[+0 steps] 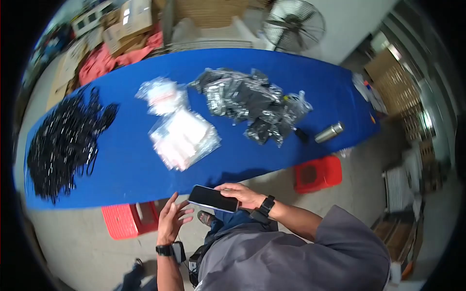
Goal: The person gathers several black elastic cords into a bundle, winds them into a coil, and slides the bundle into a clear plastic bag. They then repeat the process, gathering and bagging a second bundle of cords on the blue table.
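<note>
Near table edge left bare. Passage farther in is blocked by clear packets, black cords, dark bags.

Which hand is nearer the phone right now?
Right. The right hand grips the phone from its right end, fingers wrapped over the edge. The left hand hangs open beside the phone's left end, just below it; whether it touches is unclear.

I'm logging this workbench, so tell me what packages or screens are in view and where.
Phone: right hand holds it, left hand beside; dark blank screen.
Clear bags: table middle, whitish contents.
Dark bags: glossy heap, table right.
Cardboard boxes: behind table, brown.
</note>
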